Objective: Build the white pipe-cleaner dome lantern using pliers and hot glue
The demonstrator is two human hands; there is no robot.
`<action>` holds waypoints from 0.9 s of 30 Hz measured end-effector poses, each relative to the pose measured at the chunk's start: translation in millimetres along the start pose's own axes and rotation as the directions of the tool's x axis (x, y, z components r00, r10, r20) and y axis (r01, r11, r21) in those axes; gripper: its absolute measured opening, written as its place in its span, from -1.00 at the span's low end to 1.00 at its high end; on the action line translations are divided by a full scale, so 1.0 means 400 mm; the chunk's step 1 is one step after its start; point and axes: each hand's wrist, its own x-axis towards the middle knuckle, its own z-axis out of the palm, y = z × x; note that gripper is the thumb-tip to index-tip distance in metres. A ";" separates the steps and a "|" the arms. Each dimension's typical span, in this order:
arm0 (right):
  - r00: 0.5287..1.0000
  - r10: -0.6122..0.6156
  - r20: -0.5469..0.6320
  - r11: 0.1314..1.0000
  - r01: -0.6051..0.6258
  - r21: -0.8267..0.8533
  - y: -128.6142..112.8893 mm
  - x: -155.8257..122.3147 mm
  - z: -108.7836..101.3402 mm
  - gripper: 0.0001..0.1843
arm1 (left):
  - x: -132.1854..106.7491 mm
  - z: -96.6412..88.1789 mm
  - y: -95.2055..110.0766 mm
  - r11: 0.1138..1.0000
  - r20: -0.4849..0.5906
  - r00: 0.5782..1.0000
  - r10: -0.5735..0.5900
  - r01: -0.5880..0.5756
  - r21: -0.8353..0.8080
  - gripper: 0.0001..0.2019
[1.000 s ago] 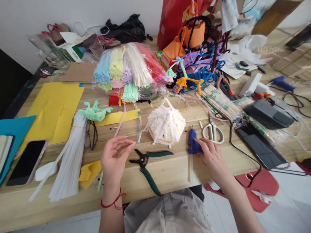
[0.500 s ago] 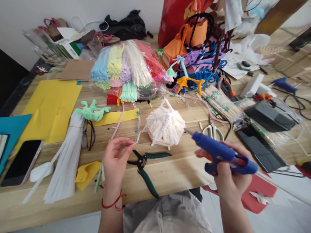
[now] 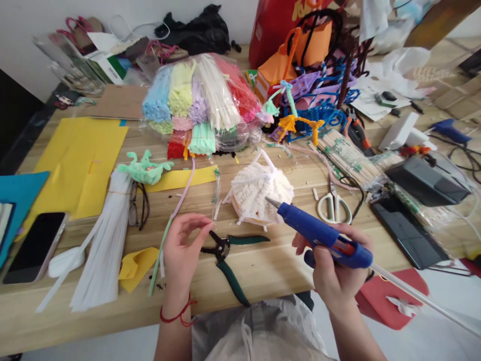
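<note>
Blue plastic glue gun (image 3: 306,223) is held above the table (image 3: 278,276), front right of centre, w/ nozzle aimed left & away twd the white fuzzy dome (image 3: 251,193); whether tip & dome are touching can't be told. Clear glue stick (image 3: 421,296) is seen running out of gun's rear, down to the right. Gun is gripped by R hand (image 3: 338,278), fingers & thumb wrapped round body/handle. Dome is set on tabletop btwn the hands, a bit further off; topped by a white loop. L hand (image 3: 184,245) is held left of it, thumb & fingertips brought together in a pinch; whether anything thin is held can't be told. Cutters w/ dk green handles (image 3: 222,248) are laid open just right of L hand. White-handled scissors (image 3: 334,208) are placed right of dome, beyond gun. Lilac-&-green stem (image 3: 184,193) is laid by L hand, partly hidden by it. Further left, mint fuzzy pc (image 3: 146,173) is rested at top of white stem bundle (image 3: 103,255); phone (image 3: 35,248) is placed nr table's left end. Beyond dome, clear bag of multicol. stems (image 3: 206,100) is piled.
</note>
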 end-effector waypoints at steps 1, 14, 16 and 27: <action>1.000 -0.019 0.005 1.000 0.019 0.008 0.004 0.002 -0.001 -0.65 | 0.000 0.001 0.000 1.000 0.002 1.000 0.001 -0.001 -0.006 -0.78; 0.996 0.072 -0.058 0.997 -0.074 -0.034 -0.007 -0.005 0.004 -0.69 | -0.004 0.017 0.015 1.000 0.029 0.999 0.022 -0.021 -0.016 -0.81; 0.995 0.087 -0.050 0.994 -0.090 -0.063 -0.008 -0.005 0.002 -0.68 | -0.005 0.029 0.028 0.998 0.036 0.998 0.059 -0.059 -0.005 -0.82; 0.997 0.079 0.020 0.994 -0.077 -0.080 -0.008 -0.009 -0.010 -0.66 | -0.002 0.167 0.144 0.945 -0.006 0.946 0.324 -0.324 -0.046 -0.84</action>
